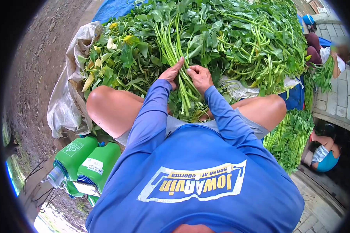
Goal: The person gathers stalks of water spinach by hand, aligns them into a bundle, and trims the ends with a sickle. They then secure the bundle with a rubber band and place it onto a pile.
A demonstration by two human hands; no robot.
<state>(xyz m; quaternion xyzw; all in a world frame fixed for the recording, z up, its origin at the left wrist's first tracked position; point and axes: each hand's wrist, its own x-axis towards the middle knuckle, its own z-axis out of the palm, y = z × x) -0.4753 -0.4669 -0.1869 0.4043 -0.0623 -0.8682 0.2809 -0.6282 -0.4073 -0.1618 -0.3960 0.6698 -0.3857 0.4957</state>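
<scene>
A big heap of leafy greens with long stems (pixel 229 35) lies in front of my bare knees. From it a bunch of green stems (pixel 184 95) runs down toward my lap. My left hand (pixel 172 72) pinches the stems from the left, fingers stretched upward along them. My right hand (pixel 200 77) grips the same bunch from the right with curled fingers. The two hands are almost touching. Blue long sleeves cover both of my arms.
A white sack (pixel 68 93) and a blue tarp (pixel 295 97) lie under the heap. Two green plastic jugs (pixel 87 161) stand by my left thigh. A second pile of greens (pixel 291 136) lies on the right, beside two other seated people (pixel 326 52) on paving stones. Bare dirt is on the left.
</scene>
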